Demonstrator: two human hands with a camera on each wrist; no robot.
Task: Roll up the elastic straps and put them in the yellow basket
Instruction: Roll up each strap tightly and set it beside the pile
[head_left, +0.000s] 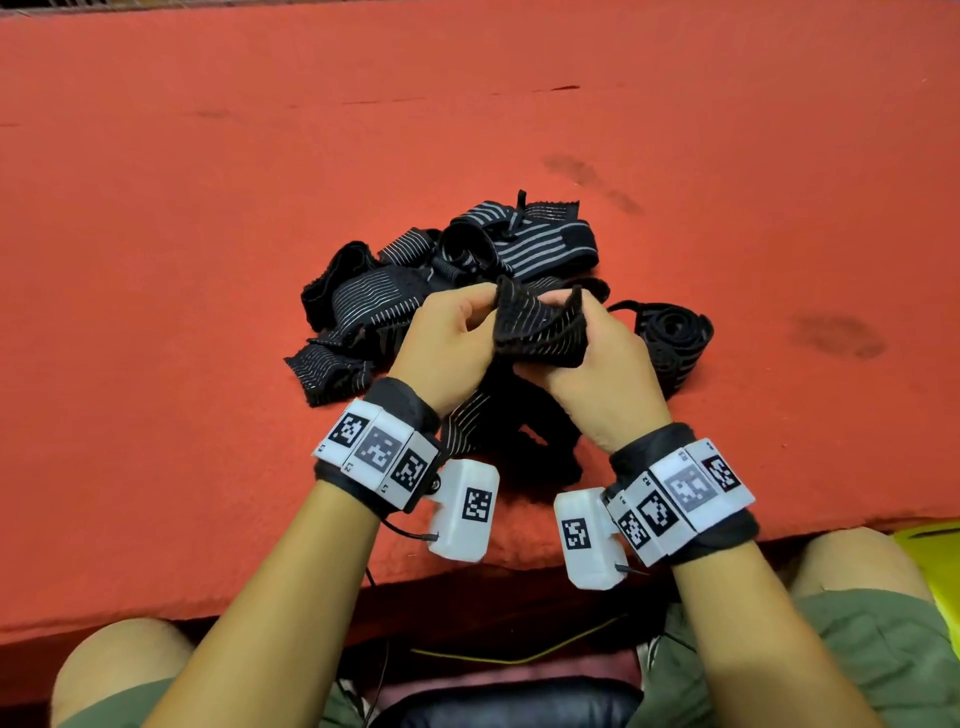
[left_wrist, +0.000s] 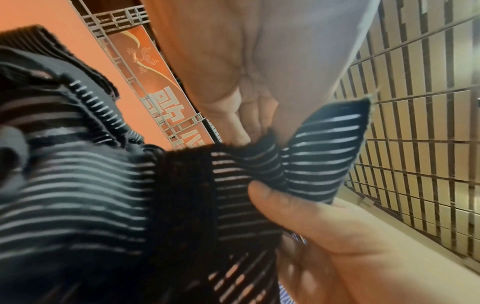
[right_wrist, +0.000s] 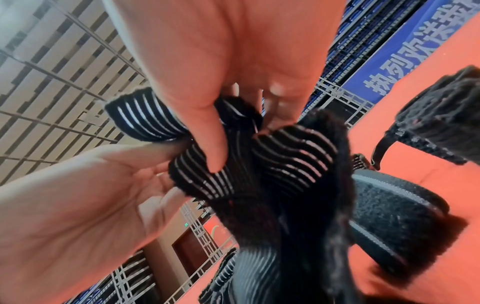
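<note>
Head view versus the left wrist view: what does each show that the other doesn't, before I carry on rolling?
Only the head view shows the loose pile of straps on the red table, an already rolled strap to the right of the hands, and a yellow basket edge by the right knee. Only the left wrist view shows the left thumb pressing on a fold in the strap end. Both show the left hand and the right hand pinching the same striped strap.

Head view looks down; wrist views look up, close on strap
</note>
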